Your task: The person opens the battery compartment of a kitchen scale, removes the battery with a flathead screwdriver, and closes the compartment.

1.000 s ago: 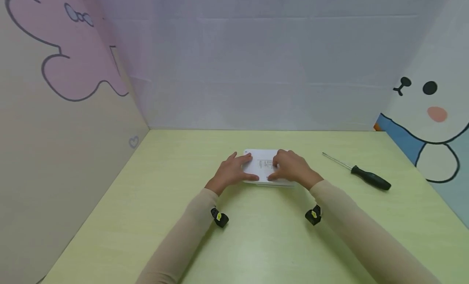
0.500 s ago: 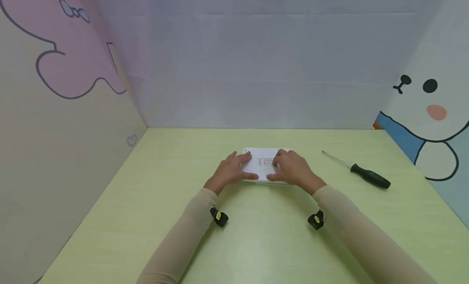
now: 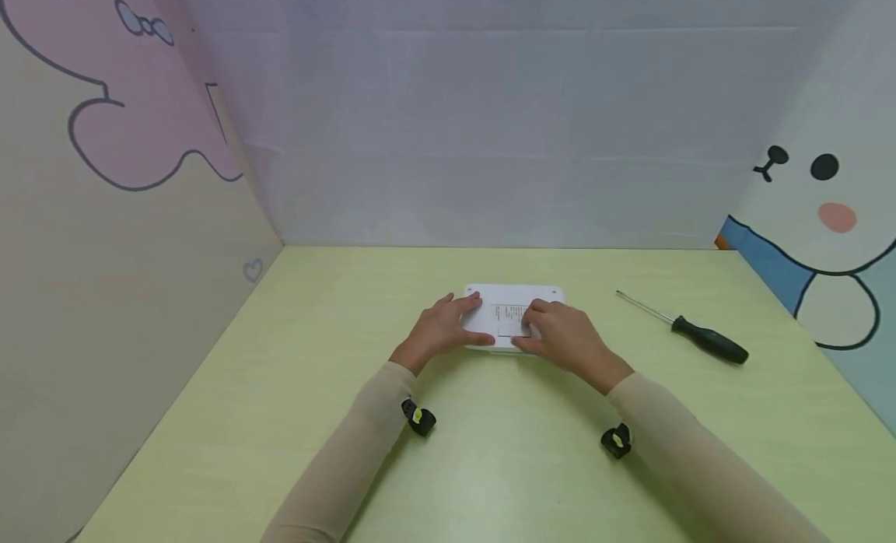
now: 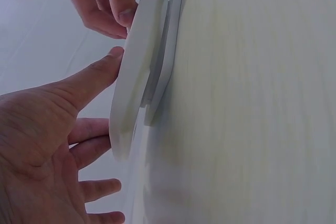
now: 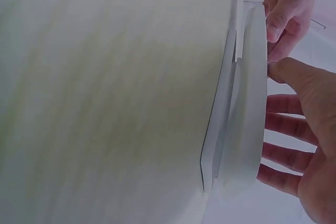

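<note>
A flat white device (image 3: 477, 324) with rounded corners lies on the table, with a printed label and a thin-lined panel (image 3: 514, 331) on its upper face. A thinner white plate (image 4: 170, 51) shows beneath it in the left wrist view. My left hand (image 3: 441, 329) rests on the device's left end, thumb and fingers spread over the face. My right hand (image 3: 565, 333) touches the right side of the panel with its fingertips, the thumb near the front edge. In the right wrist view, its fingers (image 5: 286, 124) reach straight onto the face.
A screwdriver (image 3: 707, 341) with a black handle lies on the pale green table (image 3: 504, 465), right of the device. A pale curtain (image 3: 490, 138) stands behind the table, with cartoon-printed panels at both sides. Black wrist cameras sit on both sleeves.
My right hand has drawn slightly nearer to me, its wrist and forearm shifting right. The device's far right corner and the panel's front line now show. My left hand stays in place.
</note>
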Tool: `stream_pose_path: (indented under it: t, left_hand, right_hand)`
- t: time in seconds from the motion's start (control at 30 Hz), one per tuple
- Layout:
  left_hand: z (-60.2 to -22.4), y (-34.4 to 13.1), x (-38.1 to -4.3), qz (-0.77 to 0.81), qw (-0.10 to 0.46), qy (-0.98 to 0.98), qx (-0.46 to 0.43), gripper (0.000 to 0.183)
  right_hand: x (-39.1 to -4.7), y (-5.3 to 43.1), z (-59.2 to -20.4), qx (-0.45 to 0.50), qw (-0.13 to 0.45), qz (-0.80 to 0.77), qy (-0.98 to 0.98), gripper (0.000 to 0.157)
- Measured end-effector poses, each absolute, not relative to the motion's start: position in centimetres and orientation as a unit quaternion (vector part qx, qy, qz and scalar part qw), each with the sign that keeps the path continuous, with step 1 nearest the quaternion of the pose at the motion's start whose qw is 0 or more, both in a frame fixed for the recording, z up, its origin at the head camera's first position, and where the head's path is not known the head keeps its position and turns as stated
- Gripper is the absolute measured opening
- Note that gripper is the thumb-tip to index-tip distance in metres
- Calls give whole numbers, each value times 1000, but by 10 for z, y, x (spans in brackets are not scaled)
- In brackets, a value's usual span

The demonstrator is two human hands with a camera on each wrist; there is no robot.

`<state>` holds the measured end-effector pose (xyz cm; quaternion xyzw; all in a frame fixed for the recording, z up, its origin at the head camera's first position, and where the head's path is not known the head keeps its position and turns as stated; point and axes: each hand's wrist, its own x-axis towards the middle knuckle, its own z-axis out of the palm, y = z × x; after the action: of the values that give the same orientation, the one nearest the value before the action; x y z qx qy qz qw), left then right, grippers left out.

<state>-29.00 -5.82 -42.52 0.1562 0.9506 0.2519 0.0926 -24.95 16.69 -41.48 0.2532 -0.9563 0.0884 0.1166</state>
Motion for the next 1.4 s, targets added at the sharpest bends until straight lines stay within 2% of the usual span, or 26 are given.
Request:
stream_pose_path:
  t: [0.33, 0.5, 0.67, 0.93, 1.4]
  left_hand:
    - [-424, -58, -288, 249, 92, 951, 160, 89]
    - [-424, -58, -288, 246, 92, 951, 162, 88]
    - [-424, -58, -288, 247, 94, 951, 160, 88]
    - [-424, -57, -287, 255, 94, 949, 159, 88]
    - [-423, -55, -285, 246, 92, 953, 149, 88]
  right_hand:
    - [-248, 165, -417, 316, 159, 53, -934, 12]
    - [-249, 164, -418, 350, 202, 39, -914, 5]
    - [-251, 163, -420, 382, 235, 36, -893, 7]
    - [-254, 163, -419, 399, 251, 33, -881, 9]
    - [-252, 179, -415, 396, 249, 5, -884, 10]
